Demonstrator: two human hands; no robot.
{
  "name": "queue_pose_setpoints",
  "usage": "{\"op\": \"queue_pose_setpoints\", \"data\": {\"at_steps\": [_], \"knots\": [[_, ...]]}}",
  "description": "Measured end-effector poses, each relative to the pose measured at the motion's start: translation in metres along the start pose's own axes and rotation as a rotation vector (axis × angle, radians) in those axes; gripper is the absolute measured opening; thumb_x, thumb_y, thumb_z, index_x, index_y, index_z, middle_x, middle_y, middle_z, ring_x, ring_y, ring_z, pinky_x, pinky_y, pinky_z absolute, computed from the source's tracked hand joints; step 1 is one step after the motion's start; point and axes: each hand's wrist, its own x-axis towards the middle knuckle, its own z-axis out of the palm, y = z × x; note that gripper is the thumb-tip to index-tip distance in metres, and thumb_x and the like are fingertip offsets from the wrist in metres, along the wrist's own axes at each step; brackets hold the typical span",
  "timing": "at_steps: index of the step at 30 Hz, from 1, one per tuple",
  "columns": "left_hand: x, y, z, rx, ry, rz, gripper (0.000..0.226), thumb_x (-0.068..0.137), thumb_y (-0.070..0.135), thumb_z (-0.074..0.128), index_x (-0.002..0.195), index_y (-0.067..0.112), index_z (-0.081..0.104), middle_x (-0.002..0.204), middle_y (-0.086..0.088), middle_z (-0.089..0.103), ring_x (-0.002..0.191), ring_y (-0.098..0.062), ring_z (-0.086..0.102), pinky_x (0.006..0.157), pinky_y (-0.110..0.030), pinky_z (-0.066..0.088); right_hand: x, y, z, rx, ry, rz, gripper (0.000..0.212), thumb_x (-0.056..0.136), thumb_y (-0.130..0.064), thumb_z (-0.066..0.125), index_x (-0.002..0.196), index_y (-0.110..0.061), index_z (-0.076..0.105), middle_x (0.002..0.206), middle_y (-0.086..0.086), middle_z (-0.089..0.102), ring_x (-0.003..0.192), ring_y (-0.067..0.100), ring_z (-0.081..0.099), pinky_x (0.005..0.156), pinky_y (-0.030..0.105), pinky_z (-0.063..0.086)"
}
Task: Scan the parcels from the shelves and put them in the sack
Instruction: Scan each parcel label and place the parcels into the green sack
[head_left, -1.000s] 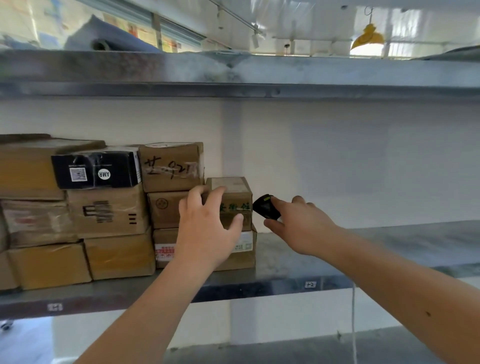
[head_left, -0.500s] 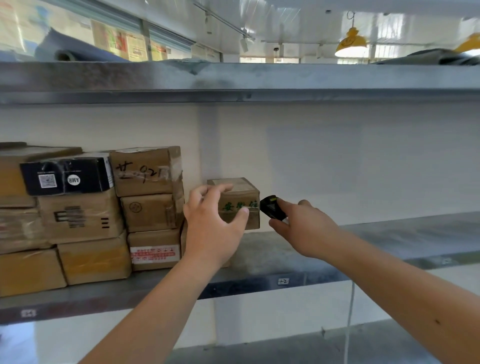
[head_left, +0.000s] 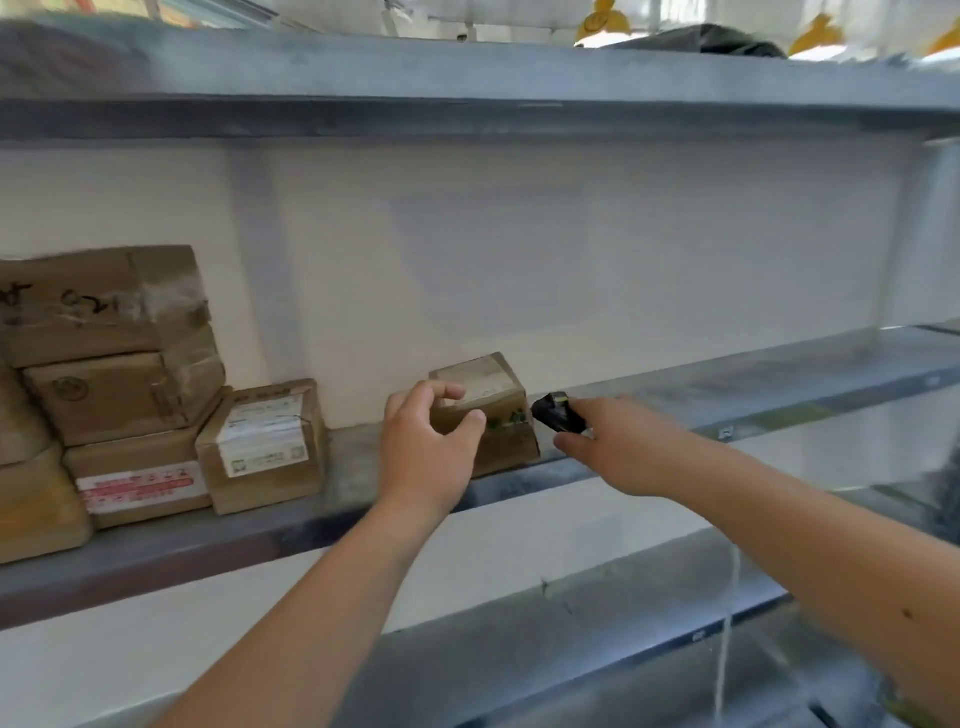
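Small parcel (head_left: 485, 410) gripped by left hand (head_left: 428, 452), label turned toward scanner (head_left: 558, 413) clasped in right hand (head_left: 623, 447).

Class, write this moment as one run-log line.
left hand: grips small parcel on shelf | right hand: holds scanner beside it | sack: unseen

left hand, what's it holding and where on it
The left hand grips a small cardboard parcel by its top left corner, fingers over the top, thumb on the front face.
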Motion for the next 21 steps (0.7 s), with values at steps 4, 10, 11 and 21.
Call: {"op": "queue_pose_setpoints", "data": {"at_steps": [4,10,11,21], "knots": [[0.012,0.004,0.022,-0.094,0.035,-0.076,0.016,0.090,0.039,0.076,0.097,0.043,0.062,0.111,0.014,0.053,0.093,-0.005,0.057,0.065,-0.020,0.047,-0.003,0.024,-0.003,0.007,-0.040,0.025,0.029,0.102,-0.048,0.053,0.120,-0.027,0.062,0.084,-0.004,0.063,0.069,0.015,0.059,0.053,0.031,0.037],[0.057,0.011,0.021,-0.185,-0.258,-0.470,0.083,0.078,0.043,0.090,0.147,0.038,0.045,0.138,0.000,0.053,0.110,-0.021,0.060,0.075,-0.032,0.046,0.008,0.028,-0.003,0.041,-0.049,0.037,0.024,0.100,-0.050,0.052,0.110,-0.031,0.061,0.084,-0.003,0.064,0.070,0.018,0.062,0.054,0.031,0.038],[0.058,0.010,0.020,-0.191,-0.338,-0.503,0.098,0.076,0.045,0.092,0.156,0.040,0.034,0.142,0.000,0.052,0.110,-0.021,0.061,0.076,-0.033,0.048,0.010,0.027,-0.003,0.051,-0.055,0.031,0.022,0.100,-0.050,0.053,0.108,-0.031,0.061,0.083,-0.003,0.065,0.070,0.017,0.063,0.054,0.030,0.038],[0.051,-0.009,0.019,-0.231,-0.355,-0.113,0.141,0.051,0.031,0.104,0.159,0.058,0.017,0.155,0.005,0.037,0.139,-0.017,0.045,0.117,-0.045,0.044,0.008,0.014,-0.002,0.181,0.000,0.056,0.027,0.105,-0.048,0.046,0.112,-0.028,0.061,0.082,0.000,0.066,0.065,0.017,0.060,0.051,0.027,0.041]]}}
